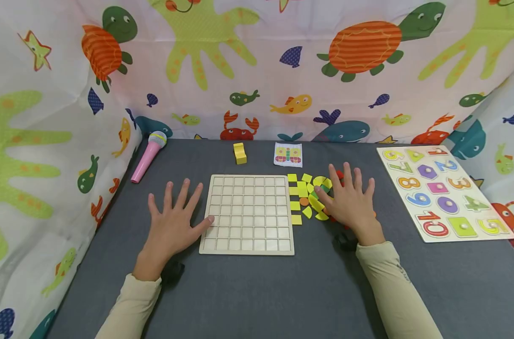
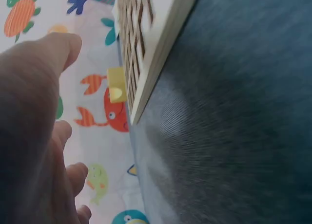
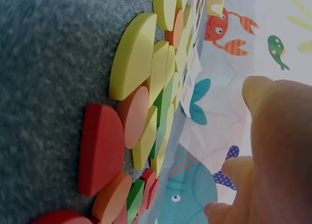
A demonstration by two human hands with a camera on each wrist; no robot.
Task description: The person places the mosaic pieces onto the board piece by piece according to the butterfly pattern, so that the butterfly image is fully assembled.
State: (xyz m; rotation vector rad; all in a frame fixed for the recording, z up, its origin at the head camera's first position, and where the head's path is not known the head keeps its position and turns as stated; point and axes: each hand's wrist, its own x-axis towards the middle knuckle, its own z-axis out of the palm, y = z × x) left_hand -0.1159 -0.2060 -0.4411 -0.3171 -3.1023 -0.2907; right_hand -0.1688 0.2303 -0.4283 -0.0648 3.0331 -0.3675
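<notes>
Head view: your left hand (image 1: 172, 229) and right hand (image 1: 349, 203) spread empty, grid board (image 1: 247, 215) between, blocks (image 1: 302, 189) by the right, probably for easy reach

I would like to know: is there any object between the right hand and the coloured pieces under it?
Nothing visible stands in the way. The right hand is spread above the coloured pieces, and the right wrist view shows no object between them. Some pieces are hidden by the hand in the head view.
</notes>
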